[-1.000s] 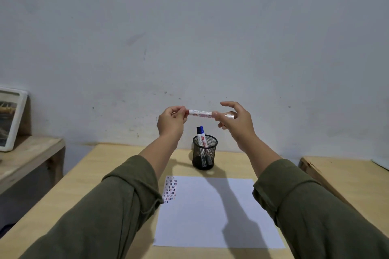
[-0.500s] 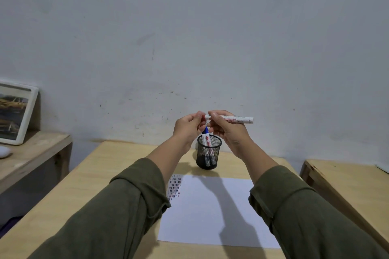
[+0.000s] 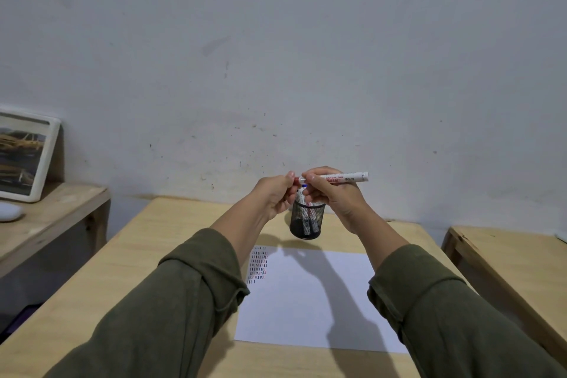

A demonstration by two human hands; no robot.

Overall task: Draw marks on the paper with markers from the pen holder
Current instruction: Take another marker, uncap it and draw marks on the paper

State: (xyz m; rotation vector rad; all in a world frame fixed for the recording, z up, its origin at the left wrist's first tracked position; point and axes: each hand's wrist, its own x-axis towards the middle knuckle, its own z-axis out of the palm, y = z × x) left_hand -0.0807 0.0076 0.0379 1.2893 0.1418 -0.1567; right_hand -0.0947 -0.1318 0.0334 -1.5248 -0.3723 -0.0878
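Observation:
A white marker (image 3: 343,178) with red print lies level in the air above the black mesh pen holder (image 3: 306,220). My right hand (image 3: 334,196) grips its barrel. My left hand (image 3: 276,193) pinches the red cap end at the marker's left tip. Other markers, one with a blue cap, stand in the holder behind my fingers. The white paper (image 3: 313,298) lies on the wooden table (image 3: 122,270), with rows of short black, blue and red marks in its top left corner (image 3: 257,265).
A framed picture (image 3: 24,156) leans on the wall over a low wooden shelf (image 3: 52,212) at left, beside a white rounded object (image 3: 9,212). A second wooden table (image 3: 518,261) stands at right with a gap between.
The marker has shifted right in my right hand, so more of its barrel sticks out past it. My hands have come closer together over the pen holder.

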